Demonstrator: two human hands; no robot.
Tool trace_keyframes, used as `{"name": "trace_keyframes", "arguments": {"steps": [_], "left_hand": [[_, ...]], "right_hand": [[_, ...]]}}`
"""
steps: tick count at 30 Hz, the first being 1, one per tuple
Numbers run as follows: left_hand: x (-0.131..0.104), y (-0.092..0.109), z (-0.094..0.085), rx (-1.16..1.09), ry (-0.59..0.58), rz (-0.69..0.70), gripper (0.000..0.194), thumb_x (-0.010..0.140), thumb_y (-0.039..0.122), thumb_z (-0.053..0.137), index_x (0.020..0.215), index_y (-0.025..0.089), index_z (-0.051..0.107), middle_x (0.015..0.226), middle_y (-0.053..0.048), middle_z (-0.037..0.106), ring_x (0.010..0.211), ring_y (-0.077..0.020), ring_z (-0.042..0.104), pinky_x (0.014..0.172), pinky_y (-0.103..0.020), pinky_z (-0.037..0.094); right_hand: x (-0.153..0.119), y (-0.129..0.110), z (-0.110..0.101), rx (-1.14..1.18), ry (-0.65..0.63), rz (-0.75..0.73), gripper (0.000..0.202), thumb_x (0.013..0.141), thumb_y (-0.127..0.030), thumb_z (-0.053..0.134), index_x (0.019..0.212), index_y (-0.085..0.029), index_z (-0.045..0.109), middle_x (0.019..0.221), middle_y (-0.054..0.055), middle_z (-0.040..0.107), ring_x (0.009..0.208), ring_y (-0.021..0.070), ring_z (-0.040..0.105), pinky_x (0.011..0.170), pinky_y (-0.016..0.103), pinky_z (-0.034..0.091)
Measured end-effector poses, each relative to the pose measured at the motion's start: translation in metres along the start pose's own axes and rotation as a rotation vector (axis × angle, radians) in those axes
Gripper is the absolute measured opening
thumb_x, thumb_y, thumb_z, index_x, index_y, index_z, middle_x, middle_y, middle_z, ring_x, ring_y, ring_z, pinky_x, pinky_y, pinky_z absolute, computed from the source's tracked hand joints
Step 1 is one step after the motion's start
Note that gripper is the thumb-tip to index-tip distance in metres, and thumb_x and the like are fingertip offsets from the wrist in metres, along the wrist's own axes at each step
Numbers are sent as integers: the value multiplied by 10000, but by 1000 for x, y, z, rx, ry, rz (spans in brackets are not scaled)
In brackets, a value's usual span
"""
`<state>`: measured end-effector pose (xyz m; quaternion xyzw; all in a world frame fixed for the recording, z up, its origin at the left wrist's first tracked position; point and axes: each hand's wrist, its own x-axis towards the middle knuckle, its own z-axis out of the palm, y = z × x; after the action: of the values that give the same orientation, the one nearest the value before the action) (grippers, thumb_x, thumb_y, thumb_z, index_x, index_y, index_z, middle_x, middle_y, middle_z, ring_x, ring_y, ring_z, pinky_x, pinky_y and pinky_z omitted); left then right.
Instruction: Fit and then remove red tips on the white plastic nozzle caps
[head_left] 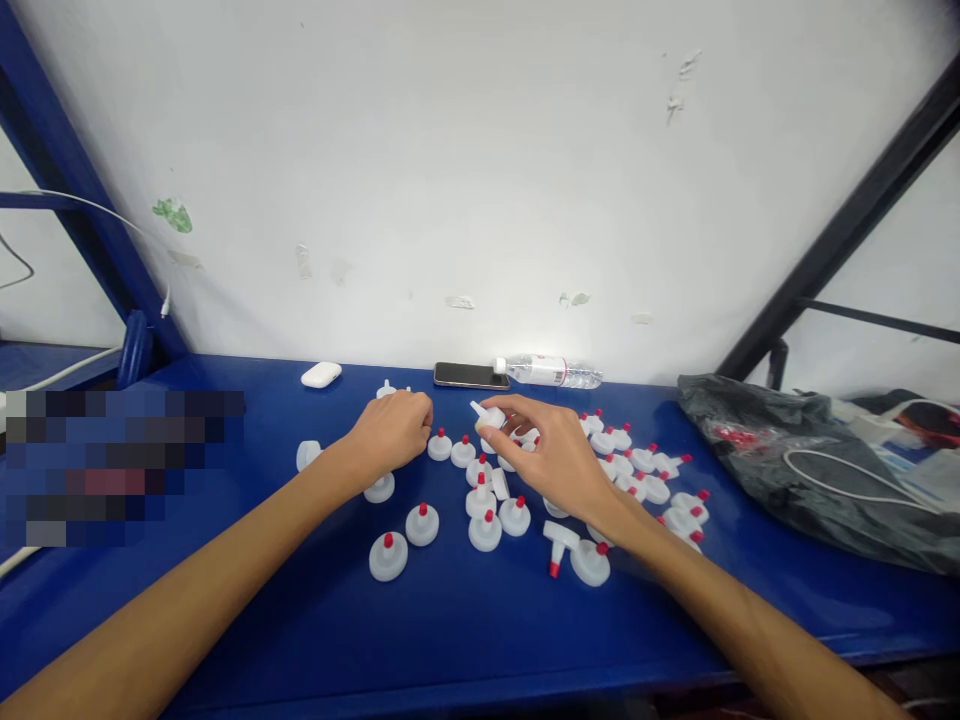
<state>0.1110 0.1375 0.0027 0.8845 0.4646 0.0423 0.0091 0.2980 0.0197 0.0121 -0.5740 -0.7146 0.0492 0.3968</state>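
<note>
My right hand (536,435) pinches a white nozzle cap (491,417) whose bare tip points up and left, with no red cover on it. My left hand (394,428) is closed, its fingers curled under and pressed together; whatever it grips is hidden. Below it stands a white cap (380,488), partly covered by the wrist. Many white caps with red tips, such as this one (423,524) and this one (388,557), stand on the blue table (300,620), most of them around and right of my right hand. One cap (559,545) lies tipped over.
Along the wall lie a white case (322,375), a black phone (471,375) and a clear bottle (551,371). A dark plastic bag (795,480) with a white cord sits at the right. A pixelated area covers the far left.
</note>
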Motion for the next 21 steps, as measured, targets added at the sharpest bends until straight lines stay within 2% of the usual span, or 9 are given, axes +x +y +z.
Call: {"name": "trace_keyframes", "arguments": {"steps": [8, 21], "left_hand": [[0, 0, 2, 7, 24, 47, 234, 849, 193, 451, 925, 237, 667, 960, -70, 720, 923, -255, 668, 723, -335, 488], [0, 1, 4, 10, 38, 67, 263, 838, 142, 439, 912, 241, 671, 979, -68, 721, 943, -273, 669, 728, -353, 488]], "right_hand": [[0, 0, 1, -6, 6, -14, 248, 917, -376, 639, 1116, -244, 707, 928, 12, 762, 812, 195, 705, 683, 301, 529], [-1, 1, 2, -26, -7, -25, 253, 916, -362, 646, 1138, -253, 702, 928, -5, 756, 822, 185, 693, 710, 299, 517]]}}
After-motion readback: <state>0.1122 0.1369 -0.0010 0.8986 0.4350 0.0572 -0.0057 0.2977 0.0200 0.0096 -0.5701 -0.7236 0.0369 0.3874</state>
